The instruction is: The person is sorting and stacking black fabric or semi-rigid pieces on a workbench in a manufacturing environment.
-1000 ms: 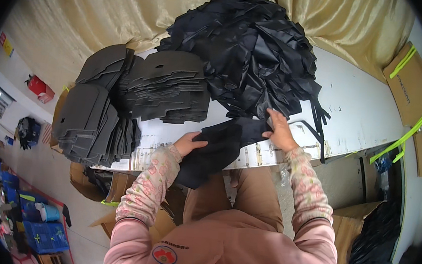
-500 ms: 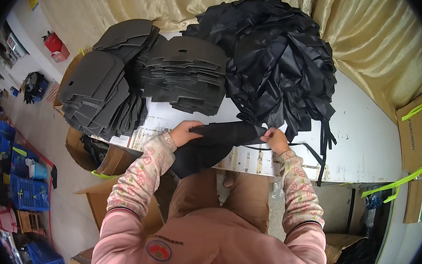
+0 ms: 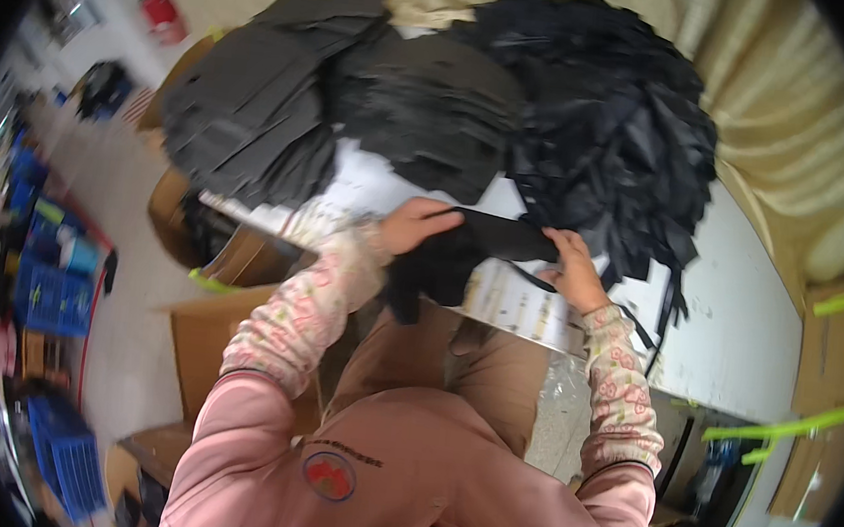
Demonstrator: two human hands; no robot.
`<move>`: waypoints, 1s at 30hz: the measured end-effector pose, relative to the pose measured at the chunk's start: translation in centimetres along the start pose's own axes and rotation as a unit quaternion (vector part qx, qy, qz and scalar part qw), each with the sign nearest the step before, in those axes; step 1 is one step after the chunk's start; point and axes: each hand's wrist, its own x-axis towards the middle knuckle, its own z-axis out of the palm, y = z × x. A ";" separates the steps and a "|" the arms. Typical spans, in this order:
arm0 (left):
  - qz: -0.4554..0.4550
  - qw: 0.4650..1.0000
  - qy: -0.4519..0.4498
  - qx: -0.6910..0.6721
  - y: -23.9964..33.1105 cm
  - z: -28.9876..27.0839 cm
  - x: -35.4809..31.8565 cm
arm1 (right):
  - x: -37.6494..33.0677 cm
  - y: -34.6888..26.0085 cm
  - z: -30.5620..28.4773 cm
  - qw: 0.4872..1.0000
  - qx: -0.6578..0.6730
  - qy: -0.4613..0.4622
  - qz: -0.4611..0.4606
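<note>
Cloth (image 3: pixel 505 237), black and limp, stretches between my hands at the near edge of the worktop (image 3: pixel 743 327), its left part drooping past that edge above my lap. My left hand (image 3: pixel 419 227) is clamped on it, thumb on top. My right hand (image 3: pixel 576 275) grips the other end, thumb and fingertips set a little apart, with a narrow black band (image 3: pixel 531 277) running to the thumb; blur hides how firm that hold is.

Toward the far edge, right of the middle, lies a big heap of loose black pieces (image 3: pixel 615 120). Beside it stands a stack of dark grey sheets (image 3: pixel 435 109), and another stack (image 3: pixel 256 98) sits at the left end. Right of my right hand, black straps (image 3: pixel 675 301) trail toward the near edge.

I judge this piece to be partway through handling: spread out, not set down. The heap is large, so plenty seems left to handle. I see no separate pile of finished pieces, and I can't tell whether the grey sheets have been worked on already.
</note>
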 end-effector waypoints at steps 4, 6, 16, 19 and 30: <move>0.101 0.991 0.038 0.077 0.9 1.7 -3.3 | -0.4 1.8 3.0 0.996 0.052 0.031 0.059; 0.117 0.989 0.088 0.003 -0.2 2.5 -7.2 | -1.2 1.4 1.9 0.978 0.178 0.010 0.106; -0.242 0.721 0.513 0.398 -25.5 -1.7 -31.0 | -3.2 -4.2 -6.0 0.957 0.226 0.101 0.152; -0.336 0.768 0.434 0.332 -28.5 -2.7 -28.5 | -3.7 -5.7 -8.1 0.961 0.197 0.100 0.168; -0.459 0.807 0.175 0.328 -26.9 1.4 -23.0 | -3.1 -8.4 -7.7 0.953 0.189 0.126 0.201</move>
